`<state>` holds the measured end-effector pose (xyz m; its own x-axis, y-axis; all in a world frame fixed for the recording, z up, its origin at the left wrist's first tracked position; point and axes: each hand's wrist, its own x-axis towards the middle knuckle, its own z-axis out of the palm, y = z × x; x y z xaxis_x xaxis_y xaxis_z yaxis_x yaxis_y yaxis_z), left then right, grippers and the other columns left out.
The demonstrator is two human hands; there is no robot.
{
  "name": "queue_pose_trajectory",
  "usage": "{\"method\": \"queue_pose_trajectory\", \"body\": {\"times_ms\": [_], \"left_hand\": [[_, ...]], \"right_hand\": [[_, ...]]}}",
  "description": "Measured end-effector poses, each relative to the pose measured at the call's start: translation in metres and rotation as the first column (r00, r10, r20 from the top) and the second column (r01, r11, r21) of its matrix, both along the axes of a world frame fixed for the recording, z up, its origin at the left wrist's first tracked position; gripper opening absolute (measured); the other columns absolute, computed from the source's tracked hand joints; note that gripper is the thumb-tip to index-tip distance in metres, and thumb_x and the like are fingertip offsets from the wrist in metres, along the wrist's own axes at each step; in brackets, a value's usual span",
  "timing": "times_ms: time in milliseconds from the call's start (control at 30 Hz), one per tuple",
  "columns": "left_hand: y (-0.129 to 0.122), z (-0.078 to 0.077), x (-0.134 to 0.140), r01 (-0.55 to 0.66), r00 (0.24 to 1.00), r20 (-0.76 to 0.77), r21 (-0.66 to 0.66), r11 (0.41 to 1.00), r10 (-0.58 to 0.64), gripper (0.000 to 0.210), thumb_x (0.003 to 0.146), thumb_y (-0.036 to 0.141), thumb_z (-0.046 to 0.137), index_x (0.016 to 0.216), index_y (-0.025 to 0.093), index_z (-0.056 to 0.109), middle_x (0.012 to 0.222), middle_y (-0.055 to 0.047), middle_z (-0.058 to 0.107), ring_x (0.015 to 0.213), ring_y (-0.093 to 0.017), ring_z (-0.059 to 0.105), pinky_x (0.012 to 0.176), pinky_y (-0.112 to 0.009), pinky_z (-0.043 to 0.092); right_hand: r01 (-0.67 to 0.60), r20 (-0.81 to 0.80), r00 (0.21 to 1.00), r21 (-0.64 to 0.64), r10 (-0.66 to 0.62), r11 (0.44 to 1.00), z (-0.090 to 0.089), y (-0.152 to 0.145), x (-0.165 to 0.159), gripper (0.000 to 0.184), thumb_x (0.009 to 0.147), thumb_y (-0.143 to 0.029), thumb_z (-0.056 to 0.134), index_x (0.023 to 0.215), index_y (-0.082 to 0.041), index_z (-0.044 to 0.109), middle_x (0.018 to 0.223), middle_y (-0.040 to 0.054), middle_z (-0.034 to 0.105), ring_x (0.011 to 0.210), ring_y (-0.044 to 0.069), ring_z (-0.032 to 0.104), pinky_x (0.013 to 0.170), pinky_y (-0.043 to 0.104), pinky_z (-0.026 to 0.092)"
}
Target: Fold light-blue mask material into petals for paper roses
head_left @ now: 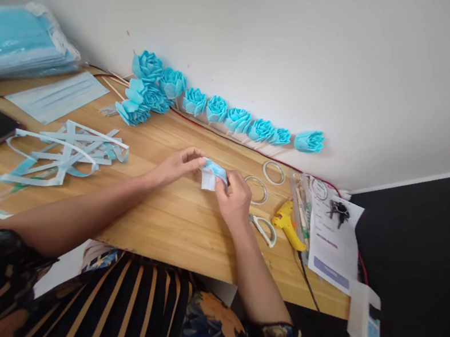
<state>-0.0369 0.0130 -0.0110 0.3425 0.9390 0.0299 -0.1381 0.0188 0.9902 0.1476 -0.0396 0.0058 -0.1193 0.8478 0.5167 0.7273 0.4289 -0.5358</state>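
It's a light-brown wooden desk (161,233) against a plain white wall (274,38). Nearest stuff: white-handled scissors (273,236) and a yellow plastic glue gun (284,218), right of the right hand (236,196). That hand's fingers are curled closed around one end of a small blue-and-white fabric piece (211,173), mid-desk; the left hand (182,164) pinches the other end, fingertips nearly together. Farthest back, bright-blue ruffled flowers (237,120) line the wall.
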Motion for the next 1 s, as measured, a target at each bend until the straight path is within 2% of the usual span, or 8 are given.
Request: {"method": "queue_pose_trajectory", "body": {"times_ms": [67,167,333,400,500,667,800,1000], "left_hand": [[0.003,0.000,-0.002,-0.085,0.996,0.036,-0.038,0.996,0.086,0.050,0.079,0.060,0.065,0.098,0.014,0.064,0.093,-0.005,0.069,0.082,-0.016,0.062,0.077,-0.029,0.048],[0.004,-0.001,-0.003,-0.105,0.989,0.096,-0.107,0.989,0.115,0.049,0.082,0.059,0.062,0.101,0.013,0.063,0.093,-0.008,0.070,0.080,-0.017,0.063,0.073,-0.030,0.049],[0.004,-0.004,-0.003,-0.073,0.990,0.113,-0.093,0.993,0.084,0.049,0.083,0.059,0.062,0.100,0.013,0.064,0.091,-0.009,0.070,0.080,-0.018,0.064,0.074,-0.031,0.049],[0.005,-0.006,-0.003,-0.056,0.991,0.120,-0.067,0.996,0.064,0.050,0.084,0.059,0.061,0.101,0.013,0.065,0.093,-0.009,0.069,0.083,-0.018,0.064,0.077,-0.031,0.049],[0.005,-0.009,-0.004,-0.015,0.985,0.172,-0.029,0.999,0.020,0.050,0.084,0.058,0.062,0.108,0.014,0.065,0.102,-0.010,0.069,0.092,-0.020,0.064,0.082,-0.032,0.048],[0.000,-0.006,0.000,0.204,0.960,0.190,0.019,0.979,-0.204,0.070,0.073,0.052,0.077,0.129,0.019,0.053,0.121,-0.013,0.065,0.113,-0.026,0.060,0.091,-0.037,0.048],[-0.004,-0.005,0.003,0.249,0.960,0.151,-0.069,0.966,-0.237,0.066,0.064,0.040,0.086,0.119,0.017,0.057,0.122,-0.012,0.066,0.107,-0.024,0.064,0.086,-0.033,0.050],[-0.002,-0.006,0.000,0.198,0.970,0.173,-0.164,0.966,-0.170,0.041,0.069,0.037,0.083,0.097,0.013,0.066,0.093,-0.007,0.074,0.081,-0.016,0.067,0.076,-0.028,0.050]], "right_hand": [[-0.026,0.153,0.988,0.111,0.008,0.993,0.006,-0.003,0.001,0.020,0.090,-0.018,0.049,0.096,-0.019,0.068,0.083,0.0060,0.065,0.080,0.019,0.059,0.074,0.031,0.046],[-0.038,0.295,0.956,0.136,-0.004,0.990,0.011,-0.007,0.002,0.021,0.090,-0.017,0.051,0.098,-0.020,0.069,0.084,0.0062,0.064,0.081,0.020,0.058,0.072,0.031,0.045],[-0.062,0.413,0.908,-0.046,0.075,0.997,0.005,-0.005,0.001,0.013,0.089,-0.020,0.054,0.085,-0.021,0.067,0.086,0.0058,0.064,0.082,0.021,0.056,0.069,0.031,0.040],[-0.047,0.328,0.941,-0.111,0.081,0.993,0.003,-0.002,0.002,0.013,0.088,-0.020,0.054,0.079,-0.020,0.063,0.084,0.0052,0.063,0.079,0.020,0.056,0.068,0.031,0.039],[0.036,0.013,0.999,-0.137,-0.035,0.990,0.002,0.002,0.004,0.015,0.088,-0.026,0.054,0.075,-0.020,0.060,0.076,0.0023,0.060,0.071,0.016,0.052,0.066,0.029,0.040],[-0.061,-0.467,0.880,-0.292,-0.087,0.954,-0.001,0.003,0.005,0.021,0.086,-0.040,0.059,0.085,-0.020,0.063,0.075,-0.0005,0.061,0.068,0.014,0.053,0.063,0.026,0.044],[-0.143,-0.560,0.825,-0.337,-0.076,0.931,-0.009,0.002,0.001,0.023,0.085,-0.041,0.063,0.090,-0.020,0.066,0.080,0.0005,0.065,0.071,0.015,0.057,0.066,0.027,0.046],[-0.241,-0.622,0.782,-0.360,-0.040,0.901,-0.017,0.005,0.000,0.028,0.084,-0.046,0.065,0.096,-0.021,0.067,0.079,0.0007,0.064,0.074,0.016,0.058,0.066,0.027,0.048]]}}
